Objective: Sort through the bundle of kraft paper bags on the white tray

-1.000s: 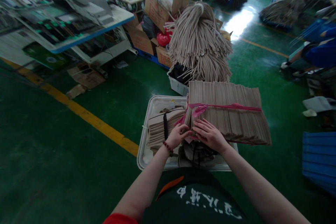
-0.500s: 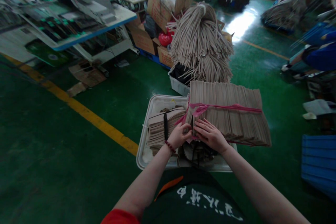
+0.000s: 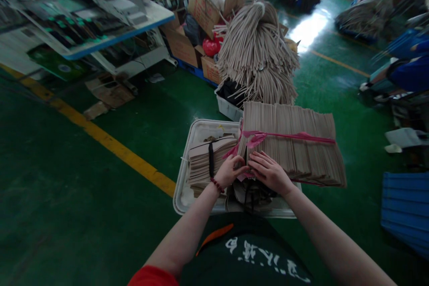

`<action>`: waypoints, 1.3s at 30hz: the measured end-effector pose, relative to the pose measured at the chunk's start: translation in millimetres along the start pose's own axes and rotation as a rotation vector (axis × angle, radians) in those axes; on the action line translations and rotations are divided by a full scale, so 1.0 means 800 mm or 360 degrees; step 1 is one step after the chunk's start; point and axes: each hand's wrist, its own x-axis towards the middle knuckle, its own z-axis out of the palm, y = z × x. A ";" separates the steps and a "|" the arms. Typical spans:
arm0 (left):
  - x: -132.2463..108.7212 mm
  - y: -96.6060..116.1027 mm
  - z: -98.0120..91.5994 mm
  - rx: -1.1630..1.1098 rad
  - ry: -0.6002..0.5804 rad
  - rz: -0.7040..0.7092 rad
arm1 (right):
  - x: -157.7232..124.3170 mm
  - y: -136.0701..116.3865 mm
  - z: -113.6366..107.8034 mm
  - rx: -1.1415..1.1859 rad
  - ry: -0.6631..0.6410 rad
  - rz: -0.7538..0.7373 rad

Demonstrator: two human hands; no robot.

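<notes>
The bundle (image 3: 298, 158) lies over the tray (image 3: 182, 194), its long axis running rightward from my left hand (image 3: 230, 170). Left: at the bundle's left end, fingers curled; I cannot tell whether they grip. My right hand (image 3: 271, 173) lies flattened against its near side.

Glossy green floor (image 3: 100, 214), yellow line (image 3: 124, 149), blue-edged worktable (image 3: 156, 14), bright glare (image 3: 308, 31)

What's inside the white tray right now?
In the white tray: a black-banded stack at left, darker pieces toward the wearer. The pink-tied bundle and right hand cover much of its right side; anything beneath them can't be seen.
</notes>
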 end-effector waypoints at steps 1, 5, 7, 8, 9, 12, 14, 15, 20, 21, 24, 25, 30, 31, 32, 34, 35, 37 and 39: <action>0.000 0.001 0.000 0.0001 0.0003 -0.0010 | 0.000 0.000 0.001 0.0007 0.0006 -0.0002; -0.001 0.004 0.000 0.0006 0.0026 -0.0033 | 0.000 0.002 0.004 0.0048 0.0051 -0.0019; 0.000 0.004 0.001 0.0011 0.0034 -0.0034 | 0.000 0.002 0.004 0.0064 0.0073 -0.0027; 0.000 0.003 0.001 0.0015 0.0034 -0.0034 | 0.000 0.002 0.005 0.0070 0.0081 -0.0028; 0.000 0.003 0.001 0.0019 0.0033 -0.0033 | 0.000 0.002 0.005 0.0075 0.0084 -0.0025; 0.000 0.002 0.001 0.0035 0.0025 -0.0030 | 0.000 0.001 0.004 0.0091 0.0085 -0.0018; -0.001 0.003 0.000 0.0048 0.0020 -0.0023 | 0.000 0.001 0.003 0.0097 0.0085 -0.0019; -0.001 0.004 -0.001 0.0056 0.0019 -0.0016 | 0.000 0.001 0.003 0.0097 0.0086 -0.0020; -0.001 0.010 0.000 0.0134 0.0040 -0.0012 | -0.002 0.002 0.005 0.0085 0.0078 -0.0002; -0.001 0.011 0.002 0.0161 0.0057 -0.0027 | -0.002 0.002 0.005 0.0083 0.0081 -0.0002; -0.003 0.016 0.013 0.0270 0.0129 -0.0089 | -0.002 0.003 0.007 0.0076 0.0106 -0.0010; -0.004 0.018 0.016 0.0313 0.0158 -0.0108 | -0.002 0.002 0.006 0.0072 0.0113 -0.0011; -0.008 0.019 0.023 0.0514 0.0212 -0.0062 | -0.004 -0.001 -0.002 0.0028 0.0038 0.0032; -0.008 0.016 0.021 0.0547 0.0185 -0.0012 | -0.006 -0.001 -0.005 0.0015 0.0012 0.0042; -0.008 0.012 0.019 0.0579 0.0145 0.0047 | -0.007 -0.001 -0.007 0.0004 -0.0012 0.0048; -0.007 0.000 0.011 0.0640 0.0044 0.0177 | -0.011 0.001 -0.012 -0.0017 -0.0053 0.0049; -0.006 -0.006 0.007 0.0668 -0.0008 0.0244 | -0.012 0.003 -0.013 -0.0027 -0.0069 0.0045; -0.003 -0.015 -0.002 0.0714 -0.0098 0.0375 | -0.014 0.006 -0.015 -0.0048 -0.0083 0.0039; 0.000 -0.021 -0.011 0.0746 -0.0165 0.0497 | -0.014 0.010 -0.015 -0.0068 -0.0085 0.0026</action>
